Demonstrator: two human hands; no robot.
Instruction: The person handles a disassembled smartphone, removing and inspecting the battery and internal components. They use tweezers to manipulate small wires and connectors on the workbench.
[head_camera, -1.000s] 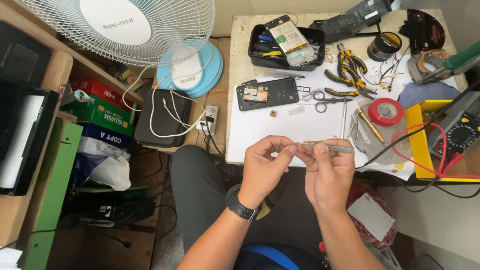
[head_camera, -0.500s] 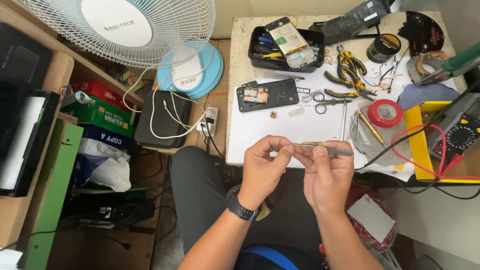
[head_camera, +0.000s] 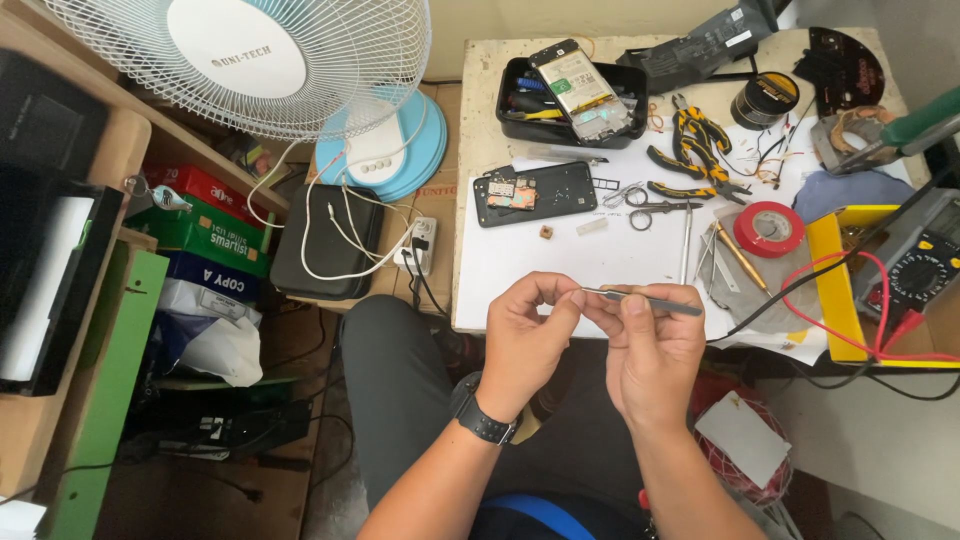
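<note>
Little has shifted: your left hand (head_camera: 525, 335) pinches the tip of the tweezers (head_camera: 640, 299) gripped by your right hand (head_camera: 650, 350), at the table's near edge; green and red boxes (head_camera: 205, 215) stacked left.

- Table (head_camera: 480, 120), white sheet (head_camera: 560, 250) on top.
- On the sheet: opened phone (head_camera: 533, 192), scissors (head_camera: 650, 207), red tape (head_camera: 768, 229).
- Further back: black tray (head_camera: 520, 120), pliers (head_camera: 695, 145).
- Right edge: multimeter (head_camera: 915, 265).
</note>
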